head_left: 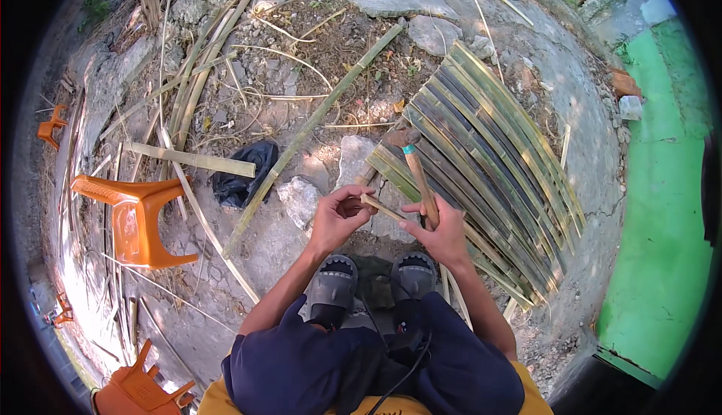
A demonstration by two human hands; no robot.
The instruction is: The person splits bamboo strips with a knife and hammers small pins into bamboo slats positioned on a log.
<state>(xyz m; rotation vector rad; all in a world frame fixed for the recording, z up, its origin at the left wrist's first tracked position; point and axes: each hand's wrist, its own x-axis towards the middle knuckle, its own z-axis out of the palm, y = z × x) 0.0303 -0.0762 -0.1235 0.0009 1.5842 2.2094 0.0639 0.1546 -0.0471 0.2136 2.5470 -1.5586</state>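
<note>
My right hand grips a hammer by its wooden handle, which has a teal band below the head. The dark hammer head points away from me, over the edge of a panel of split bamboo strips. Between my hands lies a short, thin piece of bamboo. One end is at the curled fingers of my left hand, and the other reaches my right thumb. Just beyond my left hand are a pale rock and a larger stone slab.
A long bamboo pole slants across the ground, near a black plastic bag. An orange plastic chair lies tipped at the left, among loose bamboo strips. On the right stands a green wall.
</note>
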